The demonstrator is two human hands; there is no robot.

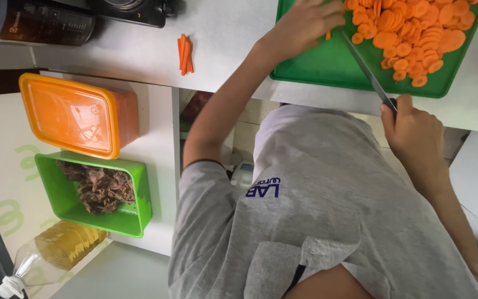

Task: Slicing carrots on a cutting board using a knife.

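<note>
Head view, camera looks down over the person's grey shirt. Left hand [305,22] lies on the green cutting board [316,66], fingers curled and pressed over a small carrot piece [328,35] at the edge of the sliced heap, likely to pin it for the blade. Right hand [413,135] is closed around the handle of a knife [366,69], off the board's near edge; the blade runs diagonally across the board toward the left hand, its tip close to the fingers. Carrot slices [416,33] are piled on the board's far right part, pushed clear of the cutting spot, so the left part of the board is bare. A few carrot sticks [185,54] lie on the white worktop [139,50], well apart from the board, near a dark appliance [34,22] at the worktop's corner. On a lower shelf: orange lidded box [78,113], just beside it a green tub [92,191] with dark, wrinkled contents, then a bottle of yellow oil [56,249] on its side.
</note>
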